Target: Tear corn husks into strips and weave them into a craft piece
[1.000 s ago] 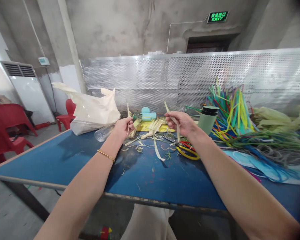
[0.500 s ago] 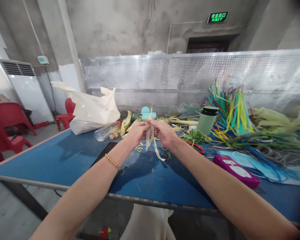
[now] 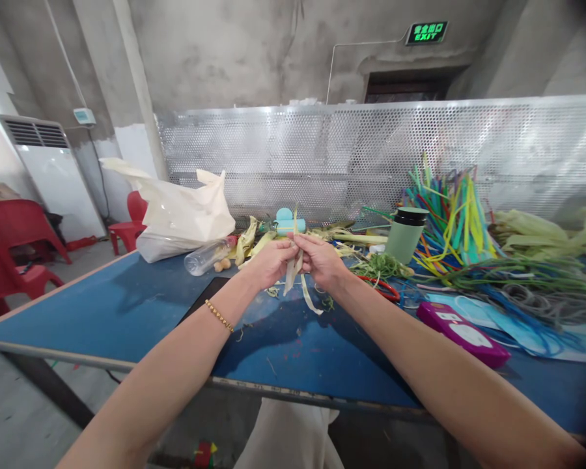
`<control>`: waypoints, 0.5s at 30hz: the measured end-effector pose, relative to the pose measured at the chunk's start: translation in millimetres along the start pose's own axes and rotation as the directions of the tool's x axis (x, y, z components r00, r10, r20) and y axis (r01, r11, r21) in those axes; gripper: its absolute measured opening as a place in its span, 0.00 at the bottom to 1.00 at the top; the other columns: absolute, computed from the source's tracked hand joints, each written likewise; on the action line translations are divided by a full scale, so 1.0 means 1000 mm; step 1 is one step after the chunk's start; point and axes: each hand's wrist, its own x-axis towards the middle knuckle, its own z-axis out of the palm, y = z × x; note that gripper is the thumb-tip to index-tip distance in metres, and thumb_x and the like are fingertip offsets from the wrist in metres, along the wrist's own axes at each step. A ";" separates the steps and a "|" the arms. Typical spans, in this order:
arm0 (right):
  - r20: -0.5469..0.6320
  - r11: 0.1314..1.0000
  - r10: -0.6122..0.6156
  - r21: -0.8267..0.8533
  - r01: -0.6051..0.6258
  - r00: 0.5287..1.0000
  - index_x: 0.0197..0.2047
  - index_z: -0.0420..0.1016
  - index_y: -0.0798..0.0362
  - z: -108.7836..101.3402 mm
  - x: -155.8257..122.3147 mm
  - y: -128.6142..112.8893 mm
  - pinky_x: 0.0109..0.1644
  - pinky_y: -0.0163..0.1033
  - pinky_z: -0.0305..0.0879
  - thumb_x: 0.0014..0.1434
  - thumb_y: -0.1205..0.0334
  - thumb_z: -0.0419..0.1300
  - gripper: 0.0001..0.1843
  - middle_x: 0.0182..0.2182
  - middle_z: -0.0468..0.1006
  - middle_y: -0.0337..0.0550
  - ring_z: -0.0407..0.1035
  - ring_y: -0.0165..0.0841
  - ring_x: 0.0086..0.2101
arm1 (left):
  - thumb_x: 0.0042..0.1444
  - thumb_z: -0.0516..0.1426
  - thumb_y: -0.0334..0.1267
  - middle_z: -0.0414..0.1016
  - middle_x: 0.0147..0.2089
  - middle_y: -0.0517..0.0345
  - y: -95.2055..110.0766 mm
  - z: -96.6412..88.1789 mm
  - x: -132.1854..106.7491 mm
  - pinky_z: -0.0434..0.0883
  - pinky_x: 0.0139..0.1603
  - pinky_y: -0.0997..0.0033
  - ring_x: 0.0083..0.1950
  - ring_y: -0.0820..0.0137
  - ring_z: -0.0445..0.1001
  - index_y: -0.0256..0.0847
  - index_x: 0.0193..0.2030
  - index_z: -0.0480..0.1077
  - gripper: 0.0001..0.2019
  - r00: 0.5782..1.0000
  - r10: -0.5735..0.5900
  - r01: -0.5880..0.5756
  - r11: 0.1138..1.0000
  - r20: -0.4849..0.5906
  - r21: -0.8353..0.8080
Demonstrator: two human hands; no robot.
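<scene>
Pale corn husk strips (image 3: 291, 277) hang between my two hands above the blue table (image 3: 283, 355). My left hand (image 3: 272, 262) pinches the husk near its upper part. Close beside it, almost touching, my right hand (image 3: 321, 260) is closed on the same husk with bent fingers. A narrow tip of husk points up above the fingertips. Below my right hand a long pale strip (image 3: 310, 296) curls down towards the table; whether it joins the held husk is hidden by the fingers.
A white plastic bag (image 3: 185, 215) and a clear bottle (image 3: 208, 257) stand left. Behind the hands lie loose husks (image 3: 247, 241). To the right are a green jar (image 3: 405, 236), colourful pipe cleaners (image 3: 469, 218), a magenta box (image 3: 461, 333) and green cords (image 3: 498, 272).
The fingers of my right hand have shifted slightly on the husk, and the hanging strips sit closer together. My left hand stays nearly where it was.
</scene>
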 end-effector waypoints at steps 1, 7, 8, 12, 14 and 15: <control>0.012 1.000 -0.007 -0.001 0.007 1.000 0.37 0.79 0.55 -0.001 0.000 -0.001 0.15 0.30 0.52 0.43 0.60 0.70 0.16 0.19 0.73 0.34 0.56 0.21 0.15 | 0.52 0.61 0.30 0.71 0.25 0.55 0.000 0.000 -0.001 0.71 0.31 0.69 0.24 0.73 0.71 0.32 0.29 0.69 0.05 1.000 -0.005 0.005 1.000 0.004 0.009; 0.027 0.980 -0.162 -0.116 0.164 0.986 0.30 0.79 0.56 -0.006 0.000 -0.011 0.25 0.32 0.64 0.37 0.62 0.73 0.14 0.24 0.77 0.38 0.66 0.24 0.22 | 0.53 0.60 0.29 0.70 0.26 0.55 0.000 -0.004 -0.001 0.69 0.28 0.72 0.22 0.75 0.70 0.30 0.29 0.69 0.04 1.000 -0.008 0.006 0.995 0.015 0.099; 0.029 0.973 -0.177 -0.143 0.180 0.984 0.29 0.79 0.56 -0.006 0.000 -0.013 0.25 0.32 0.64 0.37 0.62 0.73 0.14 0.23 0.77 0.38 0.64 0.24 0.21 | 0.52 0.60 0.29 0.70 0.26 0.55 0.001 -0.004 -0.001 0.70 0.28 0.71 0.22 0.75 0.71 0.31 0.29 0.69 0.04 1.000 -0.015 0.013 0.993 0.019 0.114; 0.001 0.965 -0.202 -0.172 0.199 0.979 0.29 0.79 0.55 -0.008 0.001 -0.019 0.24 0.34 0.64 0.37 0.62 0.73 0.14 0.23 0.77 0.38 0.65 0.25 0.21 | 0.51 0.62 0.32 0.74 0.31 0.50 0.005 -0.002 -0.008 0.72 0.31 0.68 0.25 0.71 0.74 0.33 0.33 0.69 0.06 0.989 -0.092 0.072 0.983 0.114 0.172; -0.040 0.964 -0.229 -0.145 0.221 0.973 0.29 0.78 0.55 -0.012 0.003 -0.024 0.28 0.34 0.68 0.36 0.63 0.74 0.14 0.26 0.79 0.39 0.68 0.26 0.23 | 0.50 0.63 0.36 0.76 0.31 0.49 0.009 0.000 -0.013 0.71 0.31 0.70 0.25 0.71 0.75 0.34 0.33 0.69 0.08 0.969 -0.138 0.089 0.969 0.205 0.231; -0.064 0.965 -0.240 -0.126 0.231 0.969 0.29 0.78 0.54 -0.014 0.005 -0.028 0.30 0.34 0.69 0.36 0.64 0.74 0.14 0.27 0.79 0.39 0.70 0.26 0.25 | 0.49 0.64 0.37 0.76 0.31 0.49 0.011 0.001 -0.016 0.71 0.30 0.70 0.25 0.71 0.74 0.34 0.33 0.70 0.09 0.949 -0.182 0.109 0.955 0.256 0.276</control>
